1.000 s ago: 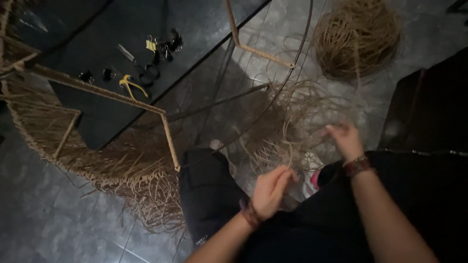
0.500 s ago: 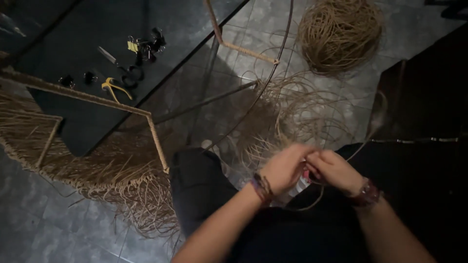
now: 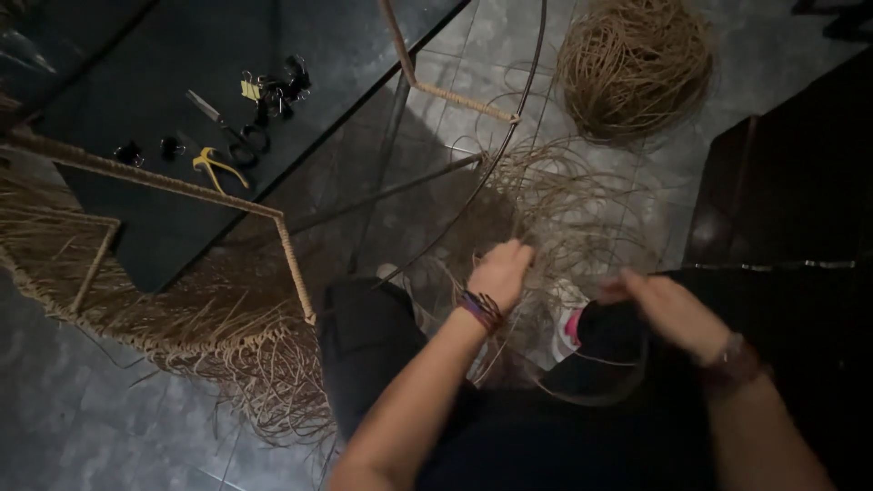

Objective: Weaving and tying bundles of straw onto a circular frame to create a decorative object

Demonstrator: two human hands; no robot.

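My left hand (image 3: 502, 269) is closed around a bunch of thin tan rattan strands (image 3: 546, 214) that fan out over the tiled floor. My right hand (image 3: 657, 305) sits to the right above my dark-clothed knee, blurred, pinching a single strand that loops down below it. A frame wrapped in rattan (image 3: 282, 238) with a shaggy woven fringe (image 3: 218, 327) stands at my left. Bracelets are on both wrists.
A large ball of coiled rattan (image 3: 634, 64) lies at the top right. On a dark surface (image 3: 136, 55) at the upper left lie scissors (image 3: 223, 123), yellow-handled pliers (image 3: 215, 166) and several binder clips (image 3: 273, 86). Thin dark metal rods (image 3: 436, 177) cross the floor.
My hands, joined in front of me half a second ago, have parted: the left moved up into the strands, the right drew away to the right with a strand.
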